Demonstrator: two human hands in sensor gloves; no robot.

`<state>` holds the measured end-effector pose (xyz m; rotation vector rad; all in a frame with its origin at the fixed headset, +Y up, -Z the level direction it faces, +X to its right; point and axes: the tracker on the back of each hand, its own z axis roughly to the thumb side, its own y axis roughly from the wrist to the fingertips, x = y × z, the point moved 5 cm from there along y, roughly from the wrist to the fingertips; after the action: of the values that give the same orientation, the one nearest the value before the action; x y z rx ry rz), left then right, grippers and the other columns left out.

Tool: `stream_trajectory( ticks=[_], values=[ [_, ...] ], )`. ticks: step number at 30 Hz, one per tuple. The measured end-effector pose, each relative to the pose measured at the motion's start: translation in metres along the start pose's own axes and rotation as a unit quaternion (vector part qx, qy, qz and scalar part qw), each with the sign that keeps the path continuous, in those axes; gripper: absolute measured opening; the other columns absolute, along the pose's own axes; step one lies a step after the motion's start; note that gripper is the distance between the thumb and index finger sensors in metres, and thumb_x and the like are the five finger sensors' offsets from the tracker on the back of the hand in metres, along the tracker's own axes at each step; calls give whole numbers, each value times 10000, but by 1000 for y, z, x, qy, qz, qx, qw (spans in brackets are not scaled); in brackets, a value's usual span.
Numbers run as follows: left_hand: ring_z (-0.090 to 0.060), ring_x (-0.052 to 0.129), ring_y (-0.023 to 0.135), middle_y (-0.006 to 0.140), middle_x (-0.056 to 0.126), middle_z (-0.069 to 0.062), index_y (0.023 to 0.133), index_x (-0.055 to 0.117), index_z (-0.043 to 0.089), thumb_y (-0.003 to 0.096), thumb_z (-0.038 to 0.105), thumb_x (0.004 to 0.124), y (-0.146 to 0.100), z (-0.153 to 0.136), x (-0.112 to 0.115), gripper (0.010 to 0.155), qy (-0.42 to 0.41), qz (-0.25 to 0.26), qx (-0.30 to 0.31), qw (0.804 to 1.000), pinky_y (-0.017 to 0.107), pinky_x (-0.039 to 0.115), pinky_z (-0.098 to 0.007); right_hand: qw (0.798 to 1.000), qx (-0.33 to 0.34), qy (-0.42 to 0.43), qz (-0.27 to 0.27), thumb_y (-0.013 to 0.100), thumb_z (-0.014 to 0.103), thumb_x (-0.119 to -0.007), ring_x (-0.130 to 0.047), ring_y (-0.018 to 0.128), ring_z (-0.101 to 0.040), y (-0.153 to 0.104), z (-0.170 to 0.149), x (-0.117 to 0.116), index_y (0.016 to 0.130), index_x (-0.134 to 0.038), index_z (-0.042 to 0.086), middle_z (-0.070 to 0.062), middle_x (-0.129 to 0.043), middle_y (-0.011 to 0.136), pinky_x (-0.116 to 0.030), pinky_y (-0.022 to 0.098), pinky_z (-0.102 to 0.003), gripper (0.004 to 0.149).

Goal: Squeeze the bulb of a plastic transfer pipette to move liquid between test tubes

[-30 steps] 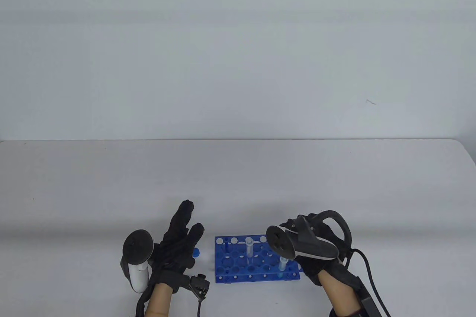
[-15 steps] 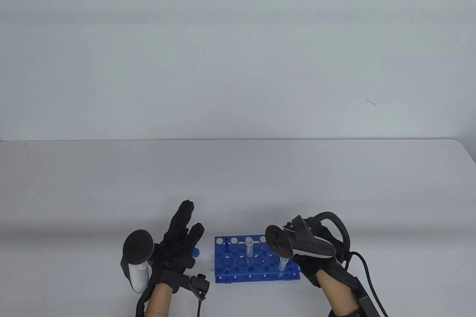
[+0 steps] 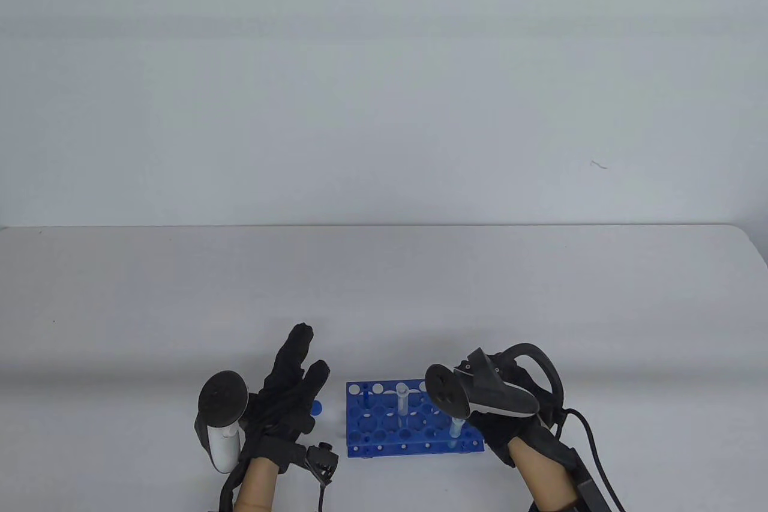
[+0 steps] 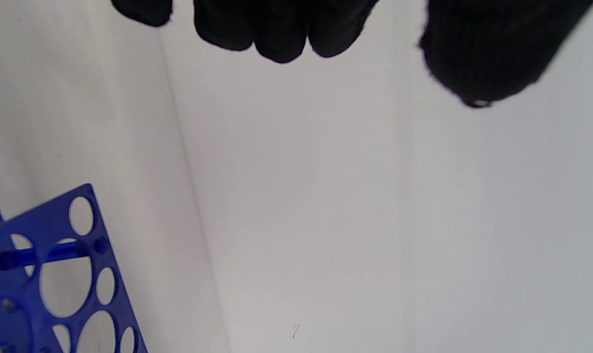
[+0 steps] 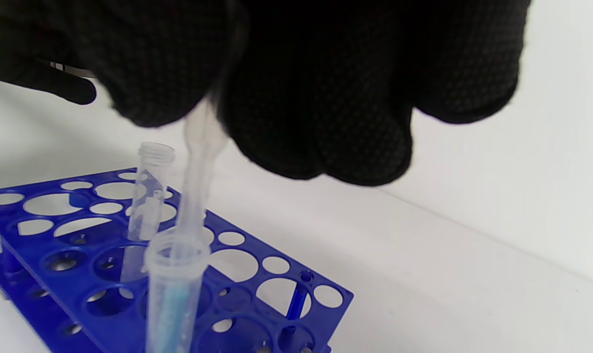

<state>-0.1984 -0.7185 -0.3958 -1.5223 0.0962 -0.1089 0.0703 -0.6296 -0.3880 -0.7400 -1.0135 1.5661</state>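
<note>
A blue test tube rack (image 3: 384, 447) stands near the table's front edge. In it are an empty clear tube (image 3: 402, 399) and a tube with blue liquid (image 3: 456, 431). My right hand (image 3: 480, 410) is over the rack's right end. In the right wrist view its fingers (image 5: 316, 113) grip a clear plastic pipette (image 5: 198, 162) by the upper part. The pipette's stem reaches down into the tube of blue liquid (image 5: 171, 289). The empty tube (image 5: 146, 196) stands behind it. My left hand (image 3: 300, 371) lies open and empty left of the rack.
A small blue cap (image 3: 317, 409) lies between my left hand and the rack. The rack's corner (image 4: 46, 274) shows in the left wrist view under my spread fingers (image 4: 281, 34). The white table (image 3: 384, 296) stretches back to a pale wall.
My right hand has shifted slightly to the left over the tube of blue liquid. My left hand has not moved.
</note>
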Motion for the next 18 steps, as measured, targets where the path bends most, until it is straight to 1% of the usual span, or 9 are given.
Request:
stream_trajectory(
  ticks=[12, 15, 18],
  values=[
    [-254, 340, 1165, 1268, 341, 40, 1147, 344, 362, 399, 688, 691, 0, 0, 0, 887, 1, 0, 0, 1000, 847, 356, -588, 1000, 0, 11, 3, 292, 405, -867, -1031, 410, -165, 0, -1, -1, 730, -902, 202, 21, -1050, 529, -838, 451, -439, 484],
    [-254, 340, 1165, 1269, 342, 41, 1148, 341, 362, 400, 688, 690, 0, 0, 0, 888, 1, 0, 0, 1000, 847, 356, -587, 1000, -4, 17, 2, 295, 397, -866, -1031, 409, -165, -1, -4, 2, 728, -902, 200, 22, -1049, 527, -838, 450, -439, 477],
    [-256, 338, 1166, 1269, 341, 39, 1149, 341, 362, 400, 689, 690, 0, 0, 0, 888, 1, 0, -1, 1000, 848, 355, -588, 999, -12, 29, -10, 298, 390, -866, -1029, 410, -168, -7, -10, 14, 728, -902, 198, 20, -1047, 529, -835, 451, -442, 472]
  ],
)
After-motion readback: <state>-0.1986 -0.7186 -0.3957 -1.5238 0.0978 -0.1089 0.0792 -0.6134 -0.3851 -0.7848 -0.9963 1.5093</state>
